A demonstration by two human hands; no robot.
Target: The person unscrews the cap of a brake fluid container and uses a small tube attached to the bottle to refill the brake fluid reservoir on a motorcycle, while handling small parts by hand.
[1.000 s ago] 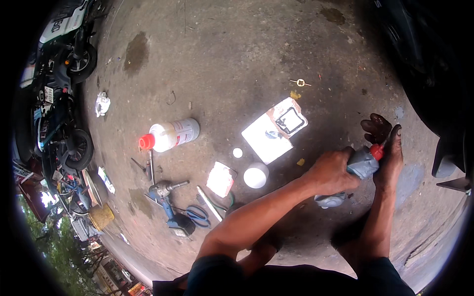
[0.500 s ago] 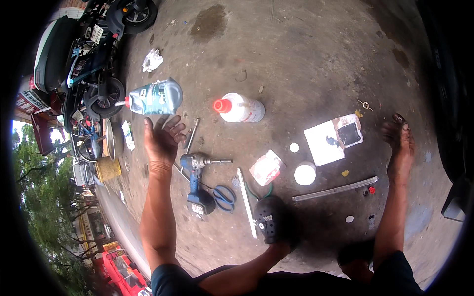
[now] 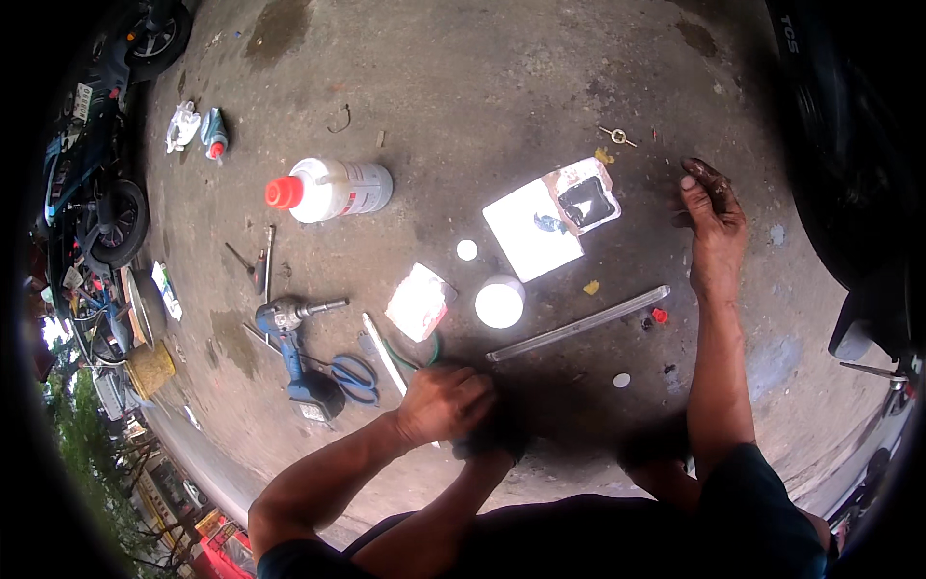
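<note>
My left hand (image 3: 449, 405) is low, beside the black clog (image 3: 497, 425) on my foot. Its fingers curl downward with the tips hidden, so what they hold, if anything, does not show. My right hand (image 3: 712, 207) hovers at the right, fingers loosely bent, dark grime on them, nothing visible between. Near it lie an open white box (image 3: 535, 236) with a black-filled compartment and a clear strip (image 3: 579, 323). Closest to my left hand are a white stick (image 3: 384, 349), a green loop (image 3: 432, 353) and a torn white packet (image 3: 420, 301). A squeezed teal-grey bottle (image 3: 214, 130) lies far left.
A white bottle with red cap (image 3: 342, 189) lies beyond the blue cordless impact driver (image 3: 301, 362) and blue-handled scissors (image 3: 355, 379). A round white tub (image 3: 499, 302) sits mid-floor. Parked scooters (image 3: 114, 217) line the left; a dark vehicle (image 3: 820, 145) borders the right.
The teal-grey bottle, in the air above my open left hand before, now lies on the floor farther left. My left hand has dropped to the clog and curled. The view has shifted right.
</note>
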